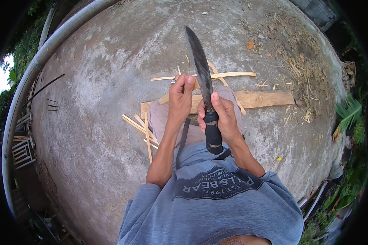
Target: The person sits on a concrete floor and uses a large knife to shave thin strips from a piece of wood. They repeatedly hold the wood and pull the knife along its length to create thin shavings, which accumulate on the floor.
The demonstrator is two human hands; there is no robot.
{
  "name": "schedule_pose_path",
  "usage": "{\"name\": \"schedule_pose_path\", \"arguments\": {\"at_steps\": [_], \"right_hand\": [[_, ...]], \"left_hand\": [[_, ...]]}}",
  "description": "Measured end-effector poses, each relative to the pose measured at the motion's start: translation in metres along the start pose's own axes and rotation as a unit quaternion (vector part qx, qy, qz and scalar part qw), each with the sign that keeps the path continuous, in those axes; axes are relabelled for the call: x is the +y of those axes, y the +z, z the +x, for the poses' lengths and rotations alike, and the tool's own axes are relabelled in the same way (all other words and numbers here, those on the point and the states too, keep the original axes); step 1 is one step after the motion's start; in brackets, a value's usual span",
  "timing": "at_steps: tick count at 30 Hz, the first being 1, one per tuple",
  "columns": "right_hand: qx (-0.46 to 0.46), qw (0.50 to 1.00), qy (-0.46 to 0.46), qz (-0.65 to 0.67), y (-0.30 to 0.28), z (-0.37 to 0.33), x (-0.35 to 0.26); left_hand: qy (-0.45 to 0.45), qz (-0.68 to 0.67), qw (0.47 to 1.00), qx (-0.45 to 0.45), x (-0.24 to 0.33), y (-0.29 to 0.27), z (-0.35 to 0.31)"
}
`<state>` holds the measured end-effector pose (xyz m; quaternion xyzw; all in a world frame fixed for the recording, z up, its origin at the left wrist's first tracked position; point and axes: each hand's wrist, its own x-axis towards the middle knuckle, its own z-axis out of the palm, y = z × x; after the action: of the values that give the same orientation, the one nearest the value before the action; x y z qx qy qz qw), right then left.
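My right hand [224,116] is wrapped round the top of a machete's black-taped handle [212,134], its thumb up by the base of the blade. The dark, broad blade of the machete [199,61] points away from me, tilted slightly left. Left of the blade, my left hand [180,97] is closed, thumb on top. A pale wood strip [196,85] shows on both sides of that fist and passes behind the blade; the fingers hide its middle. Beneath both hands a wooden plank [265,99] lies crosswise by my legs.
A long thin strip [237,74] lies beyond the plank. Several more strips [140,125] are on the concrete to the left. Shavings [302,116] litter the right side. A thick pole [32,73] curves along the left edge, near a thin dark rod [49,86]. Plants [349,114] border the right.
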<state>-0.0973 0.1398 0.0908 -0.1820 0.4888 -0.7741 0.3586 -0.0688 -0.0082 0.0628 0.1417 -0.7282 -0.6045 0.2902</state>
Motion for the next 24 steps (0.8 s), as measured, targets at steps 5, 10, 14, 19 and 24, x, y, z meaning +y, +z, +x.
{"name": "schedule_pose_path", "arguments": {"at_steps": [5,10,14,19,24], "right_hand": [[0.017,1.000,0.005,0.002,-0.0010,-0.0003,-0.0012],[0.022,1.000,-0.002,-0.001,-0.0012,0.0009,-0.0002],[0.027,1.000,-0.001,0.001,-0.0028,0.0016,0.0028],[0.033,0.999,0.004,0.005,-0.0038,0.0028,0.0029],[0.037,0.999,-0.002,0.007,-0.0037,0.0036,0.0012]], "left_hand": [[-0.014,-0.002,1.000,-0.006,-0.0022,0.0018,0.0000],[-0.009,0.014,1.000,-0.003,-0.0062,0.0034,0.0004],[-0.012,0.021,1.000,-0.005,-0.0093,0.0039,0.0001],[-0.008,0.024,1.000,-0.003,-0.0075,0.0060,0.0002],[-0.009,0.031,0.999,-0.007,-0.0080,0.0066,0.0009]]}}
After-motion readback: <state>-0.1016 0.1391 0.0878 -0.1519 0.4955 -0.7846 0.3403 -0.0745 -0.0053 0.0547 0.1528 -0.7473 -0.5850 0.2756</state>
